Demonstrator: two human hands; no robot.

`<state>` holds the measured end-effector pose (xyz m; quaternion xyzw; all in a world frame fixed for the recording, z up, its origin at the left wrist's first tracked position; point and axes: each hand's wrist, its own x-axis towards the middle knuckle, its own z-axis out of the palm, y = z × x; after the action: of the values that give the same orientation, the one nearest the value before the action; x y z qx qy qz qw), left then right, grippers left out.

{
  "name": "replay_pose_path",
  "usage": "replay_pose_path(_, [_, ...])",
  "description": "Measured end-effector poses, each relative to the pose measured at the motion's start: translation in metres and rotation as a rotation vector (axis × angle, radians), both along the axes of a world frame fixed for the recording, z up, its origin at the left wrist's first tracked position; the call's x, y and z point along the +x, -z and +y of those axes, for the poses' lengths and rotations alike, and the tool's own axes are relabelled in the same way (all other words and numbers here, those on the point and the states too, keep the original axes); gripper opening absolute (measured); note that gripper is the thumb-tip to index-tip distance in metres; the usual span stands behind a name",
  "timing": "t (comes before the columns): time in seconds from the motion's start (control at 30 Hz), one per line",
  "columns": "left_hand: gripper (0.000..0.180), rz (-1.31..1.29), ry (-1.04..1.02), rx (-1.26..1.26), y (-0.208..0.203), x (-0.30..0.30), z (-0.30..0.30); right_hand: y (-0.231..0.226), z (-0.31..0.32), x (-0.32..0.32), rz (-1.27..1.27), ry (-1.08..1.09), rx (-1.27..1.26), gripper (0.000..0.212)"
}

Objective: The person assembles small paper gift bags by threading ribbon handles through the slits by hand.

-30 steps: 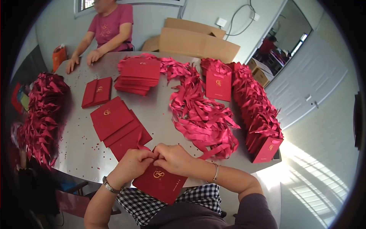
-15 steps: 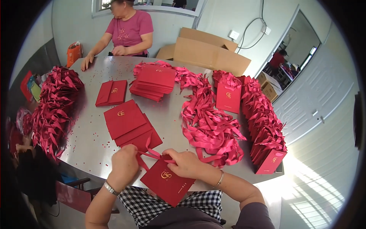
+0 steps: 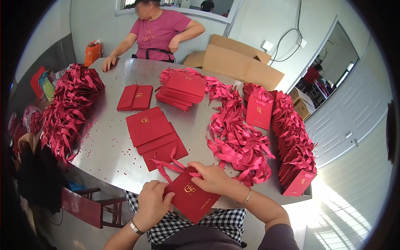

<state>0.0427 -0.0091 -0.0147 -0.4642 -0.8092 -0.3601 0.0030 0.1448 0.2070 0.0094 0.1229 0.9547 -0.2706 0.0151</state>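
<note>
A small red paper gift bag (image 3: 192, 199) with a gold print hangs tilted at the table's near edge, over my lap. My right hand (image 3: 210, 179) pinches its top right edge, close to the pink ribbon (image 3: 171, 166) whose loose ends stick up beyond the bag. On the bag's left side, my left hand (image 3: 153, 203) is closed at the edge, thumb toward me. Just past my hands lie several flat red bags (image 3: 150, 127), overlapping. A thicker stack of red bags (image 3: 182, 88) stands farther back, beside a smaller folded pile (image 3: 135, 98).
A heap of pink ribbons (image 3: 239, 139) spreads at centre right. Rows of ribboned bags line the right (image 3: 296, 141) and left (image 3: 71, 112) table sides. A co-worker (image 3: 156, 33) in a pink shirt is across the metal table (image 3: 104, 146). Cardboard boxes (image 3: 241, 62) stand behind.
My left hand has left the ribbon and come down to the bag's left edge. My right hand keeps its pinch. The co-worker's arm has moved to the waist. The view has shifted slightly.
</note>
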Motion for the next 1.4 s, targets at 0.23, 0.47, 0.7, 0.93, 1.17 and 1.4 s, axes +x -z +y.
replay_pose_path(0.23, [0.028,-0.002,-0.029,0.053,0.006,0.008,0.009,-0.011,0.019,0.028,0.056,0.001,0.144,0.048])
replay_pose_path(0.47, [0.029,-0.081,-0.064,-0.045,0.004,-0.001,0.013,-0.022,0.057,0.081,0.03,0.069,0.247,0.034])
replay_pose_path(0.7, [0.025,-0.1,-0.062,0.013,0.012,-0.004,0.013,-0.018,0.082,0.114,0.151,0.264,0.029,0.021])
replay_pose_path(0.93, [0.024,-0.092,-0.069,-0.005,0.008,-0.002,0.015,-0.054,0.043,0.107,0.296,0.469,-0.314,0.02])
replay_pose_path(1.17, [0.03,0.012,-0.017,0.035,0.01,-0.001,0.015,-0.06,0.023,0.115,0.435,0.338,-1.014,0.02])
replay_pose_path(1.4, [0.028,-0.003,-0.03,0.239,0.018,-0.004,0.018,-0.079,-0.014,0.085,0.6,0.221,-1.256,0.042])
